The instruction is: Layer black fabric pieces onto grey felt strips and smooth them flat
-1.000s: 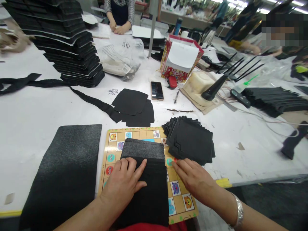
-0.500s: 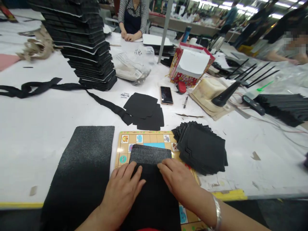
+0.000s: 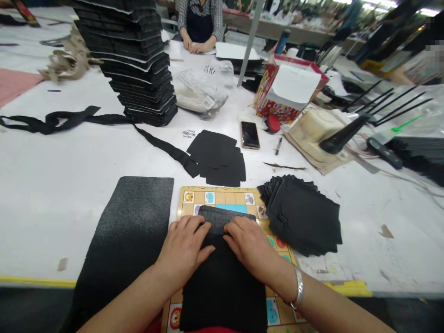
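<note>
My left hand (image 3: 185, 247) and my right hand (image 3: 251, 245) lie side by side, fingers flat, on a black fabric piece (image 3: 222, 282) that covers a grey felt piece (image 3: 225, 216) on a board printed with animal pictures (image 3: 222, 198). The fingertips of both hands press along the black piece's far edge, where the grey felt shows. A fanned stack of black fabric pieces (image 3: 305, 215) sits just right of the board. A long grey felt sheet (image 3: 128, 236) lies left of it.
A tall pile of black pieces (image 3: 135, 60) stands at the back left, with a black strap (image 3: 86, 119) trailing from it. Loose black pieces (image 3: 217, 157), a phone (image 3: 250, 134), a pen, a red box (image 3: 287, 90) and cables lie beyond. Another person works at the far side (image 3: 199, 27).
My right hand has come in from the right side of the board onto the black piece beside my left hand. Both hands slid forward to its far edge.
</note>
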The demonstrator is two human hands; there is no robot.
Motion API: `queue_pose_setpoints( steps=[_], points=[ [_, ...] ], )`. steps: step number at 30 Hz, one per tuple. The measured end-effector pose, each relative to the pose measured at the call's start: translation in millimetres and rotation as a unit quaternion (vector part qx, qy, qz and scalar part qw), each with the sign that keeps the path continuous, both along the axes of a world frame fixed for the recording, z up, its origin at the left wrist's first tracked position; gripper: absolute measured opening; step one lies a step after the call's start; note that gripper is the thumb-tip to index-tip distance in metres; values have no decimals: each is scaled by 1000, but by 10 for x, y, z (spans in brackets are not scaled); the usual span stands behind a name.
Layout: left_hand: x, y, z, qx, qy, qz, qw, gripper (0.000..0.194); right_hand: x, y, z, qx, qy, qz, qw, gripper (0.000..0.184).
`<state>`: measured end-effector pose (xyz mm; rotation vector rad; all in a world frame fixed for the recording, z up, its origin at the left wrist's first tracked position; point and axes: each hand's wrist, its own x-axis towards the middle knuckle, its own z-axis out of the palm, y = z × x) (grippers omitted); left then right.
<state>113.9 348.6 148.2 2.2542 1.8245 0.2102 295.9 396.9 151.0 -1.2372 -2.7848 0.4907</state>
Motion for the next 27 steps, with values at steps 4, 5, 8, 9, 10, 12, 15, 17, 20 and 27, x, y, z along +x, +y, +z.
queue_pose_setpoints(
  steps=[4,5,8,9,10,12,15,17,20,27],
  points=[
    [4,-12,-8,15,9,8,1000,38,-11,-25,6,42,-8,32,999,9],
    [4,-17,-12,17,9,10,1000,38,-7,-40,6,68,-4,54,996,9],
    [5,-31,-28,29,8,14,999,39,30,-82,-6,96,16,122,988,6],
    [6,-35,-35,35,10,14,999,39,55,-90,-12,85,19,127,988,4],
    [6,-40,-43,41,13,14,999,39,88,-91,-15,68,17,117,991,2],
    [4,-52,-59,55,19,12,998,39,174,-78,-13,32,-1,65,997,11],
    [-6,-89,-90,103,26,15,994,46,314,-29,26,-9,-60,-20,998,26],
    [-6,-134,-116,161,27,17,986,53,363,6,71,-25,-104,-39,994,27],
    [22,-217,-164,245,22,3,969,38,318,38,131,-18,-132,-14,991,28],
    [149,-336,-226,268,35,-1,963,20,-36,30,72,19,-80,25,996,26]
  ],
)
